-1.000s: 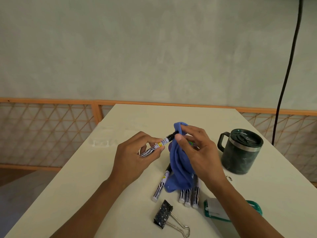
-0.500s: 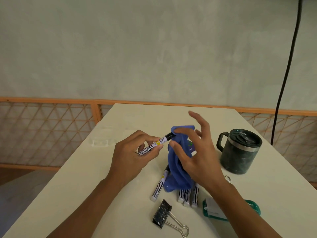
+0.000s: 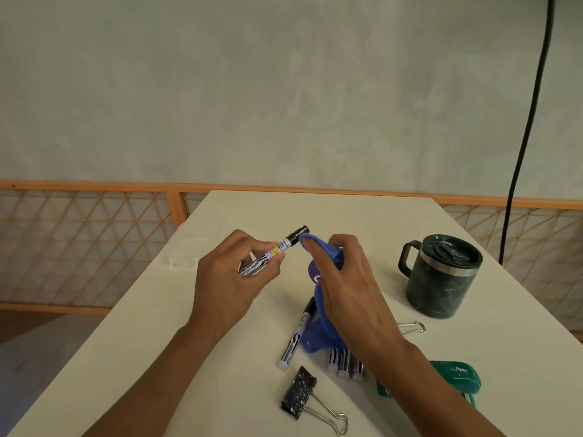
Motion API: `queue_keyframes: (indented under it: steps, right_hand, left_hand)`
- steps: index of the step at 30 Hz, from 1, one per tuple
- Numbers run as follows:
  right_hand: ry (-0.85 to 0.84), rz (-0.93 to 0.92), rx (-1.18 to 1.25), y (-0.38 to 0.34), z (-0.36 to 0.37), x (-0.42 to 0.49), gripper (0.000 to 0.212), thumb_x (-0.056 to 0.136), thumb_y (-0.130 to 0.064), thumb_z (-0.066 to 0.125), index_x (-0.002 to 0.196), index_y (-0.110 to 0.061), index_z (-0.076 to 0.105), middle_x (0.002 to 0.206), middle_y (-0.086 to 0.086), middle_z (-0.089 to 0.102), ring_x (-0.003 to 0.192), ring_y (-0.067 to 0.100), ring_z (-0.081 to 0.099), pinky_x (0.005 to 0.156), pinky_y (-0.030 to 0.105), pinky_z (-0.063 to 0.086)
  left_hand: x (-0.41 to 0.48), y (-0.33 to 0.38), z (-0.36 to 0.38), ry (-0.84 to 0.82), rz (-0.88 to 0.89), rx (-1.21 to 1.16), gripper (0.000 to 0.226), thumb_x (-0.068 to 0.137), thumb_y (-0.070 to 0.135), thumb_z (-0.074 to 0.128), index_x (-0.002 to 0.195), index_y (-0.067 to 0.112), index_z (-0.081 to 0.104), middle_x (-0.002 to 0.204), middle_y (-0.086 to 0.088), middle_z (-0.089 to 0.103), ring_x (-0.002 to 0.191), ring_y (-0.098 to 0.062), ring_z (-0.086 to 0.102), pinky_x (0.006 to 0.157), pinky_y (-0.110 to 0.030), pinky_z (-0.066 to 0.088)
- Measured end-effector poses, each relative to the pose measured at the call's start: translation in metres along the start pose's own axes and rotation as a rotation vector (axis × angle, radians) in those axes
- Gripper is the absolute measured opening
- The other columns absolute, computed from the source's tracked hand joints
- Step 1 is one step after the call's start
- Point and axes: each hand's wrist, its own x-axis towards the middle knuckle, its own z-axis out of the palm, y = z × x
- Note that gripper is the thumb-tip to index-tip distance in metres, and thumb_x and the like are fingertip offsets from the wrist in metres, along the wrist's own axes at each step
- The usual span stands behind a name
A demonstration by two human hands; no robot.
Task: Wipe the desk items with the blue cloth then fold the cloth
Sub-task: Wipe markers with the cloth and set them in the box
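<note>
Head view: your left hand (image 3: pixel 227 288) pinches a marker (image 3: pixel 274 252), its cap end touching the cloth at your right fingertips. Your right hand (image 3: pixel 350 288) grips the bunched blue cloth (image 3: pixel 310 340), which hangs below the fingers. Judged mid-wipe: the desk markers (image 3: pixel 293 339), binder clip (image 3: pixel 298 392), mug (image 3: pixel 438 275) and folding are probably left.

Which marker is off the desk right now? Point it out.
The marker pinched in the left hand, its black cap up by the blue cloth. The other markers all lie flat on the desk.
</note>
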Motion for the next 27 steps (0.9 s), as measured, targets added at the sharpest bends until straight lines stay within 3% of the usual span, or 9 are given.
queue_keyframes:
  steps: [3,7,10,15,19,21,23,24,27]
  right_hand:
    - [0.003,-0.025,-0.052,0.002,0.001,0.0,0.017,0.106,-0.055,0.055,0.102,-0.06,0.038,0.101,-0.014,0.049,0.09,0.008,0.055,0.073,0.026,0.049]
    - [-0.066,-0.096,-0.294,0.014,0.006,0.0,0.031,0.103,-0.038,0.067,0.118,-0.047,0.041,0.107,-0.035,0.037,0.102,-0.008,0.044,0.071,0.009,0.041]
    - [-0.036,-0.1,-0.311,0.018,0.004,0.003,0.035,0.103,-0.037,0.067,0.125,-0.044,0.041,0.108,-0.043,0.031,0.106,-0.013,0.04,0.072,0.004,0.039]
    - [-0.036,-0.16,-0.38,0.02,0.007,0.002,0.05,0.097,-0.031,0.077,0.125,-0.047,0.039,0.113,-0.041,0.029,0.108,-0.011,0.039,0.073,0.008,0.038]
    - [0.016,-0.272,-0.455,0.006,0.005,-0.006,0.076,0.087,-0.016,0.085,0.133,-0.043,0.032,0.123,-0.02,0.036,0.103,0.018,0.049,0.084,0.042,0.055]
    - [0.028,-0.333,-0.57,0.011,0.0,-0.006,0.093,0.069,-0.024,0.094,0.142,-0.037,0.037,0.126,-0.006,0.04,0.105,0.028,0.052,0.081,0.041,0.056]
    - [0.066,-0.353,-0.522,0.017,-0.002,0.001,0.043,0.093,-0.042,0.078,0.121,-0.048,0.046,0.113,-0.016,0.047,0.104,0.02,0.055,0.078,0.03,0.051]
    - [0.108,-0.259,-0.457,0.022,0.001,0.001,0.019,0.105,-0.045,0.062,0.111,-0.049,0.044,0.107,-0.022,0.047,0.103,0.011,0.054,0.078,0.027,0.049]
    - [0.006,-0.295,-0.373,0.032,0.008,0.001,0.033,0.108,-0.038,0.058,0.112,-0.058,0.033,0.109,-0.04,0.037,0.106,-0.004,0.046,0.076,0.014,0.041]
  left_hand:
    - [0.0,0.003,0.001,0.01,0.024,0.016,0.023,0.09,0.027,0.088,0.108,0.015,0.082,0.095,0.008,0.069,0.071,-0.013,0.061,0.061,-0.012,0.043]
    - [0.0,0.001,0.0,0.018,0.064,0.041,0.025,0.092,0.032,0.087,0.107,0.013,0.081,0.094,0.006,0.069,0.068,-0.011,0.061,0.059,-0.013,0.043]
    - [0.0,0.0,0.0,0.02,0.065,0.043,0.024,0.091,0.03,0.089,0.107,0.013,0.081,0.095,0.005,0.069,0.069,-0.014,0.062,0.057,-0.02,0.048]
    - [-0.001,0.005,0.003,0.009,-0.035,-0.03,0.02,0.09,0.028,0.087,0.105,0.015,0.082,0.092,0.009,0.068,0.072,-0.016,0.059,0.06,-0.009,0.04]
    - [-0.002,0.008,0.005,0.003,-0.118,-0.105,0.018,0.091,0.028,0.086,0.105,0.018,0.083,0.089,0.011,0.069,0.074,-0.019,0.06,0.061,-0.011,0.042]
    - [-0.002,0.01,0.005,0.001,-0.109,-0.104,0.017,0.09,0.026,0.087,0.105,0.018,0.083,0.089,0.011,0.069,0.073,-0.018,0.06,0.061,-0.011,0.041]
    - [-0.003,0.011,0.005,-0.006,-0.075,-0.075,0.018,0.089,0.027,0.088,0.104,0.017,0.082,0.091,0.01,0.07,0.072,-0.017,0.06,0.06,-0.01,0.042]
    - [-0.004,0.011,0.006,-0.006,-0.044,-0.052,0.02,0.089,0.028,0.088,0.104,0.016,0.082,0.092,0.008,0.07,0.071,-0.017,0.06,0.059,-0.011,0.043]
    - [-0.003,0.009,0.006,0.008,0.039,0.014,0.024,0.092,0.032,0.088,0.105,0.013,0.081,0.094,0.006,0.07,0.069,-0.014,0.061,0.06,-0.013,0.044]
